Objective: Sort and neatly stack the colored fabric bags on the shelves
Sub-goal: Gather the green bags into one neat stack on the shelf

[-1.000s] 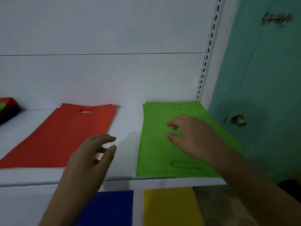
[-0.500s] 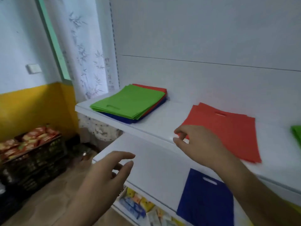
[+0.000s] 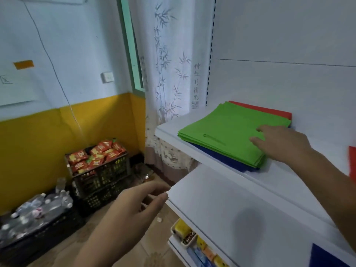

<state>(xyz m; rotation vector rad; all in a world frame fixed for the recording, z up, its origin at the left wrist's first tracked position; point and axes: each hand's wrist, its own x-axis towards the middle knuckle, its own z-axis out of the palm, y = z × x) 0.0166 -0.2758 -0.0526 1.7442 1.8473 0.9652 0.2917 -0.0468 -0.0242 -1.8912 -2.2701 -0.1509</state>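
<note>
A mixed pile of fabric bags lies at the left end of the upper white shelf (image 3: 285, 182): green bags (image 3: 227, 135) on top, red bags (image 3: 269, 111) showing at the back, blue bags (image 3: 221, 158) underneath. My right hand (image 3: 279, 141) reaches over the pile's right side, fingers spread, fingertips on or just above the green bags. My left hand (image 3: 134, 207) hovers open below, off the front corner of the lower shelf (image 3: 231, 209), holding nothing. A red bag's edge (image 3: 352, 160) and a blue bag's corner (image 3: 325, 257) show at the right.
A black crate of red snack packets (image 3: 98, 160) and a crate of plastic bottles (image 3: 36, 211) stand on the floor at left. A bamboo-print curtain (image 3: 169, 74) hangs beside the shelving. Small packaged goods (image 3: 192, 239) sit on the lowest shelf.
My view has swung left from the sorted red and green stacks to the mixed pile. My right hand has reached out onto the green bags; my left hand stays open and low.
</note>
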